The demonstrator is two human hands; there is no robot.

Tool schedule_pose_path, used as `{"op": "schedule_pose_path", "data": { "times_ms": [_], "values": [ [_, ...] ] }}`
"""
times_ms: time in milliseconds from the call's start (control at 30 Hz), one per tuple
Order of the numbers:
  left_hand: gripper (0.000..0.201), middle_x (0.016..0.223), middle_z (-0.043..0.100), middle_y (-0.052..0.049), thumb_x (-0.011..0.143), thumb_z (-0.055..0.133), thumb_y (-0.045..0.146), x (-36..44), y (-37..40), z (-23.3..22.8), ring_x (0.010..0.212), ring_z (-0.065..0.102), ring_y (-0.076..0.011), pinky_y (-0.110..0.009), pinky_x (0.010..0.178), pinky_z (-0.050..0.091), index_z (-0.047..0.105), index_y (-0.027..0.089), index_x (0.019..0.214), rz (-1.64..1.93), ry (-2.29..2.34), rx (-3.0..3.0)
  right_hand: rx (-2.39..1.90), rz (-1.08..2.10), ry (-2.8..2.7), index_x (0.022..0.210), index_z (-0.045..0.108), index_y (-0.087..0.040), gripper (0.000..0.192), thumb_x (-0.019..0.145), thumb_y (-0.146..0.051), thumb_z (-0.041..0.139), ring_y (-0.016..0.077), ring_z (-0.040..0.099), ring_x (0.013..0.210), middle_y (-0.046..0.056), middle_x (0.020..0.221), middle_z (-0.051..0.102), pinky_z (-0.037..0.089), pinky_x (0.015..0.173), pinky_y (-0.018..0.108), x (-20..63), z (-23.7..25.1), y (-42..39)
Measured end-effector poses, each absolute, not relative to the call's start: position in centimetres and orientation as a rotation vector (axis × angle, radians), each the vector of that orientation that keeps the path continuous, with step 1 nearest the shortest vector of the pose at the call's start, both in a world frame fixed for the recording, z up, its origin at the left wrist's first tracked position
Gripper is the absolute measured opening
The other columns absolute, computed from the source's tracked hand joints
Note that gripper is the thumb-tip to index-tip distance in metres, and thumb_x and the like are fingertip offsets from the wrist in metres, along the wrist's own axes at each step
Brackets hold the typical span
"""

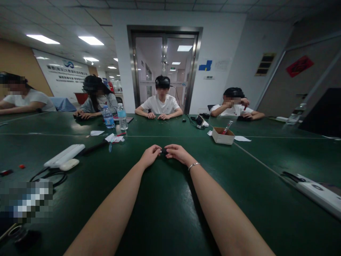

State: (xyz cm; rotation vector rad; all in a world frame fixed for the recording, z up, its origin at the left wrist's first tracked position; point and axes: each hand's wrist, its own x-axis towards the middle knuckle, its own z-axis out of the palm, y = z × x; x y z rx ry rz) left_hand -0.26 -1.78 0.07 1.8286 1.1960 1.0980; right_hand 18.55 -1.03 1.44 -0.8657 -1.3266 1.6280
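Over the middle of the green table, my left hand (150, 156) and my right hand (179, 153) meet at a small black object (164, 151). It is short, with a light, silvery bit at its left end; its exact kind is too small to make out. The fingers of my right hand are closed on the dark part. My left thumb and fingertips pinch the silvery end. A silver bracelet (193, 165) circles my right wrist. Fingers cover much of the object.
Left lie a white power strip (64, 155), a white mouse-shaped item (69, 164) and black cables. Two water bottles (123, 116) and papers stand farther back. A small cardboard box (223, 136) sits at back right, a white device (317, 190) at right. Several people wearing headsets sit opposite.
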Motion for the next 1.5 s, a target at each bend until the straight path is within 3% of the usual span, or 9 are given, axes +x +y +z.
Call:
{"op": "schedule_pose_path", "data": {
  "times_ms": [200, 533, 700, 800, 933, 1067, 1200, 1300, 1500],
  "values": [
    [0.032, 0.073, 0.062, -0.003, 0.081, 0.045, 0.042, -0.24, -2.07, 0.37, 0.069, 0.057, -0.0149, -0.027, 0.065, 0.044, 0.059, 0.017, 0.096, 1.030, 1.216, 1.815, -0.860, 1.627, -1.335, 0.095, 0.060, -0.009, 0.019, 0.078, -0.002, 0.058, 0.0106, 0.064, 0.058, 0.006, 0.076, 0.065, 0.056, 0.059, 0.020, 18.58, 1.45, -1.10],
    [0.028, 0.084, 0.063, -0.003, 0.080, 0.047, 0.036, -0.31, -1.45, -0.16, 0.074, 0.058, -0.0139, -0.026, 0.069, 0.044, 0.059, 0.018, 0.097, 1.096, 1.166, 1.838, -0.892, 1.631, -1.328, 0.096, 0.059, -0.008, 0.019, 0.080, 0.001, 0.053, 0.0099, 0.064, 0.057, 0.005, 0.074, 0.064, 0.055, 0.057, 0.018, 18.49, 1.73, -1.30],
    [0.033, 0.068, 0.059, -0.001, 0.084, 0.038, 0.039, -0.48, -1.17, -0.42, 0.063, 0.054, -0.0130, -0.025, 0.061, 0.043, 0.060, 0.018, 0.096, 1.044, 1.211, 1.858, -0.876, 1.636, -1.326, 0.096, 0.059, -0.008, 0.019, 0.079, 0.000, 0.054, 0.0108, 0.065, 0.058, 0.007, 0.075, 0.065, 0.056, 0.059, 0.019, 18.48, 1.66, -1.25],
    [0.029, 0.078, 0.061, -0.002, 0.082, 0.042, 0.037, -0.52, -1.08, -0.51, 0.068, 0.055, -0.0127, -0.024, 0.061, 0.043, 0.060, 0.018, 0.095, 1.082, 1.206, 1.834, -0.877, 1.635, -1.319, 0.095, 0.060, -0.008, 0.019, 0.078, 0.000, 0.057, 0.0109, 0.065, 0.058, 0.007, 0.076, 0.065, 0.056, 0.059, 0.019, 18.49, 1.68, -1.26],
    [0.034, 0.071, 0.060, -0.002, 0.083, 0.040, 0.040, -0.46, -1.28, -0.38, 0.061, 0.053, -0.0125, -0.025, 0.059, 0.042, 0.060, 0.017, 0.097, 1.037, 1.206, 1.833, -0.881, 1.628, -1.327, 0.094, 0.060, -0.009, 0.019, 0.078, 0.000, 0.056, 0.0108, 0.065, 0.059, 0.007, 0.076, 0.065, 0.056, 0.058, 0.019, 18.49, 1.70, -1.25],
    [0.030, 0.081, 0.062, -0.003, 0.078, 0.050, 0.037, -0.33, -1.59, -0.07, 0.072, 0.056, -0.0138, -0.025, 0.065, 0.043, 0.061, 0.018, 0.098, 1.070, 1.215, 1.839, -0.879, 1.635, -1.329, 0.094, 0.060, -0.009, 0.018, 0.078, -0.001, 0.057, 0.0102, 0.064, 0.058, 0.006, 0.076, 0.065, 0.056, 0.058, 0.019, 18.52, 1.58, -1.14],
    [0.035, 0.073, 0.061, -0.003, 0.080, 0.046, 0.043, -0.28, -1.73, 0.16, 0.067, 0.055, -0.0139, -0.026, 0.065, 0.043, 0.061, 0.017, 0.099, 1.025, 1.210, 1.823, -0.866, 1.632, -1.331, 0.094, 0.060, -0.009, 0.018, 0.078, -0.002, 0.058, 0.0103, 0.064, 0.058, 0.006, 0.077, 0.065, 0.056, 0.059, 0.020, 18.54, 1.49, -1.09],
    [0.033, 0.083, 0.063, -0.004, 0.078, 0.052, 0.040, -0.29, -1.75, 0.22, 0.073, 0.056, -0.0141, -0.025, 0.069, 0.043, 0.060, 0.018, 0.100, 1.055, 1.195, 1.829, -0.873, 1.628, -1.330, 0.095, 0.060, -0.009, 0.019, 0.078, -0.001, 0.058, 0.0104, 0.064, 0.058, 0.006, 0.076, 0.065, 0.056, 0.058, 0.019, 18.53, 1.54, -1.13],
    [0.029, 0.082, 0.062, -0.003, 0.077, 0.051, 0.036, -0.24, -1.63, 0.08, 0.074, 0.057, -0.0138, -0.025, 0.069, 0.043, 0.060, 0.018, 0.098, 1.060, 1.180, 1.830, -0.886, 1.631, -1.334, 0.094, 0.060, -0.009, 0.018, 0.078, -0.001, 0.058, 0.0099, 0.064, 0.057, 0.006, 0.075, 0.065, 0.056, 0.058, 0.019, 18.52, 1.63, -1.19]
  ]
}}
